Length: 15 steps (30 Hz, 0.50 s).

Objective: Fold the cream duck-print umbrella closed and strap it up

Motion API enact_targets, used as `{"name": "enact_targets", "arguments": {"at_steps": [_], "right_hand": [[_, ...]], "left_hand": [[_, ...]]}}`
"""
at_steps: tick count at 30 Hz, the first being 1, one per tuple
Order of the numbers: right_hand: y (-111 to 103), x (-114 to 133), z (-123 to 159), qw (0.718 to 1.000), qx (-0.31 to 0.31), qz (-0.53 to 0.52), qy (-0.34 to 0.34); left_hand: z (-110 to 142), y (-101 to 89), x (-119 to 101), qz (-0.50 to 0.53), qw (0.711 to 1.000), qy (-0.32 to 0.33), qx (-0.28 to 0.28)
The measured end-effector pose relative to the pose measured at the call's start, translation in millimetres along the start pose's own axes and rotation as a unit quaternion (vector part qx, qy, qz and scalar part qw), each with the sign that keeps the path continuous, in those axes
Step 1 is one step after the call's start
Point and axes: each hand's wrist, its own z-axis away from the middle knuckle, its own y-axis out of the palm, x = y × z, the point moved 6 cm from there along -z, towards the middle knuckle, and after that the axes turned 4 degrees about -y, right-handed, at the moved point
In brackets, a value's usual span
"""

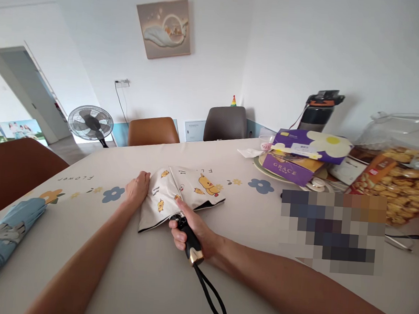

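A white folding umbrella (171,185) printed with yellow ducks lies on the table, its canopy loose and partly fanned out, with a dark underside along the near edge. My right hand (193,227) is wrapped around its black handle, the thumb pointing up toward the canopy. A black wrist loop hangs from the handle's gold-coloured end. At the canopy's left edge, my left hand (138,188) is closed on the fabric, its fingertips partly hidden. To the left lies a light blue folded umbrella (8,241), apart from both hands.
Purple boxes (312,145), a dark bottle (318,112) and a large clear container of biscuits (398,175) crowd the table's right side. A blurred patch (333,228) hides something nearer. Chairs (153,131) and a standing fan (91,122) are beyond the tabletop (143,286).
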Motion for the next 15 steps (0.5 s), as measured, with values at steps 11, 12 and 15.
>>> {"name": "enact_targets", "arguments": {"at_steps": [11,12,15], "right_hand": [[-4.5,4.1,0.7,0.996,-0.079,-0.020,-0.036],[-5.5,5.1,1.0,0.995,-0.088,-0.015,-0.044],[-9.7,10.6,2.4,0.989,-0.125,0.002,-0.078]], "left_hand": [[53.8,-7.3,-84.0,0.198,0.960,0.164,-0.111],[58.1,-4.8,-87.7,0.210,0.959,0.164,-0.098],[63.9,1.7,-93.8,0.253,0.955,0.147,-0.051]]}}
